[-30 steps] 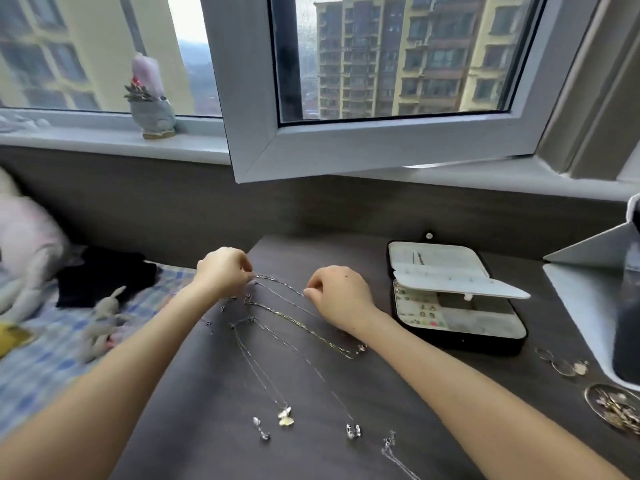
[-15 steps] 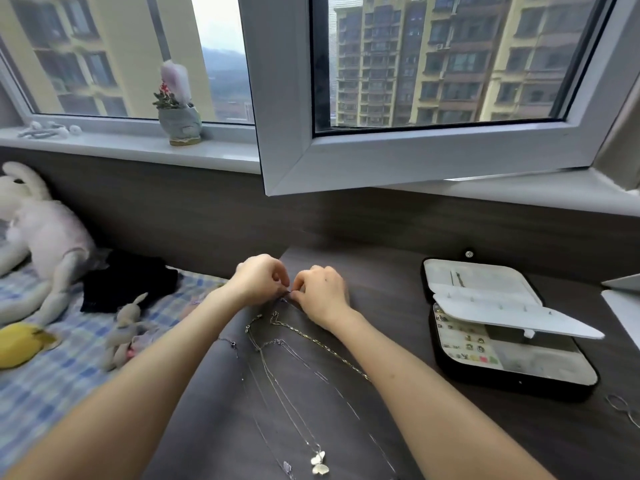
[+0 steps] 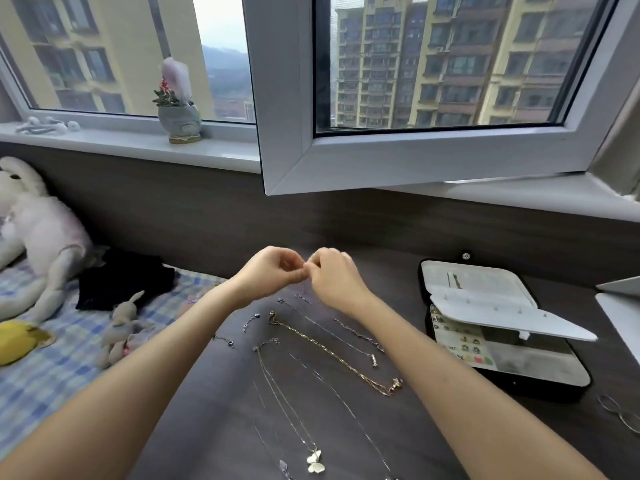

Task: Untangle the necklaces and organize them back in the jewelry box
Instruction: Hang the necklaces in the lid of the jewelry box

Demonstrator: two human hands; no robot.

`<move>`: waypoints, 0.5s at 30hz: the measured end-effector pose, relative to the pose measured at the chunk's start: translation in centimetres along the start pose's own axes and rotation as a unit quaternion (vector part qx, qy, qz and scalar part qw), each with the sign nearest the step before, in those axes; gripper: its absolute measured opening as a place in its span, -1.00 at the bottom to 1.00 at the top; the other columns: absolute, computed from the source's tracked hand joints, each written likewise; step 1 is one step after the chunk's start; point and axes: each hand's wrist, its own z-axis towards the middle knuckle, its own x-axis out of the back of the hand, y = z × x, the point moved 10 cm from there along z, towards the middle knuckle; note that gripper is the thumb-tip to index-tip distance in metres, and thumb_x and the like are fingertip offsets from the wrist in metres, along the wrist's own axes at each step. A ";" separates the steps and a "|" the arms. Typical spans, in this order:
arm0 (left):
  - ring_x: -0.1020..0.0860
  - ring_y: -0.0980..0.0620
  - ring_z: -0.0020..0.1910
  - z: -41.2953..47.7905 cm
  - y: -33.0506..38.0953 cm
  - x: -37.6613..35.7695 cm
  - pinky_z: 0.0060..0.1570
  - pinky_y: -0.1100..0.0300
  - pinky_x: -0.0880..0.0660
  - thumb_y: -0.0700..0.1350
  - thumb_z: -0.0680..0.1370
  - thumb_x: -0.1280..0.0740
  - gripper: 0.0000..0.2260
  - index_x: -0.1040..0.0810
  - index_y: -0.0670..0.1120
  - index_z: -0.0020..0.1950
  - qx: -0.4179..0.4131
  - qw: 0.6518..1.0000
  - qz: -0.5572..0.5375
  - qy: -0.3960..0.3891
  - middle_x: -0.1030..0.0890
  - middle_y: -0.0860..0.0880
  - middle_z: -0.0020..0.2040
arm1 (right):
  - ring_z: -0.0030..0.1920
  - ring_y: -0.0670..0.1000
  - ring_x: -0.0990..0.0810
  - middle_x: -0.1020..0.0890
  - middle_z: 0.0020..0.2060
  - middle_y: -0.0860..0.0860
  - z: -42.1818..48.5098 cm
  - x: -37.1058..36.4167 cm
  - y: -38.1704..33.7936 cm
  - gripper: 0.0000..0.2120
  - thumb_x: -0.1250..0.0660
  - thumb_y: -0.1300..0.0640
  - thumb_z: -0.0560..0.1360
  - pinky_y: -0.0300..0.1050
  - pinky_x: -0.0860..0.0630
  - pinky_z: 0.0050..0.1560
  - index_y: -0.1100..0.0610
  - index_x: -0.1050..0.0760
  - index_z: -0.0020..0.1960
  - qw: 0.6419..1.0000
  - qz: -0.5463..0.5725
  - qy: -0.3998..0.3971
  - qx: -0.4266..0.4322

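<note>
Several thin necklaces lie spread on the dark wooden desk [image 3: 214,420]. A gold chain [image 3: 332,355] runs diagonally, and a silver chain with a white flower pendant [image 3: 314,460] lies nearer to me. My left hand [image 3: 270,271] and my right hand [image 3: 332,275] meet fingertip to fingertip just above the far end of the chains, each pinching a thin silver chain [image 3: 304,296] that hangs down to the desk. The black jewelry box [image 3: 554,379] stands open at the right, its white inner flap [image 3: 502,317] raised over compartments of small pieces.
An open window frame [image 3: 415,157] juts out over the back of the desk. A bed with a checked sheet [image 3: 52,368], soft toys and a black cloth lies to the left. Hoop earrings [image 3: 620,412] lie at the right edge. A small vase [image 3: 180,119] stands on the sill.
My hands came together from apart and lifted off the desk, pinching the fine chain's end between them. The view swung left and tilted up.
</note>
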 end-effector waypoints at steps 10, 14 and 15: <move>-0.50 0.07 -0.29 -2.0 11.8 -2.2 -0.19 0.30 -0.51 -0.23 0.59 -0.26 -0.87 -0.51 -0.19 -0.15 -0.055 0.952 -0.289 -0.085 -0.52 -0.05 -0.31 | -0.29 0.02 -0.51 -0.54 -0.30 0.11 -6.9 10.9 3.2 -0.76 -0.08 0.34 0.61 -0.08 -0.55 -0.16 0.18 -0.34 -0.21 0.902 0.430 -0.012 -0.035; -0.41 0.07 -0.38 -2.1 17.2 -3.1 -0.31 0.26 -0.46 -0.18 0.58 -0.30 -0.91 -0.53 -0.14 -0.12 -0.103 0.962 -0.236 -0.092 -0.45 -0.05 -0.37 | -0.33 0.00 -0.44 -0.49 -0.38 0.05 -8.3 13.4 2.8 -0.85 -0.18 0.26 0.59 -0.17 -0.47 -0.28 0.16 -0.43 -0.14 0.888 0.451 -0.073 -0.048; -0.40 0.04 -0.37 -2.1 18.5 -3.1 -0.33 0.25 -0.43 -0.14 0.56 -0.33 -0.91 -0.55 -0.13 -0.12 -0.121 0.968 -0.201 -0.091 -0.46 -0.08 -0.34 | -0.34 -0.01 -0.43 -0.47 -0.38 0.04 -8.5 13.9 2.5 -0.90 -0.22 0.24 0.58 -0.16 -0.46 -0.28 0.16 -0.47 -0.11 0.902 0.421 -0.084 -0.045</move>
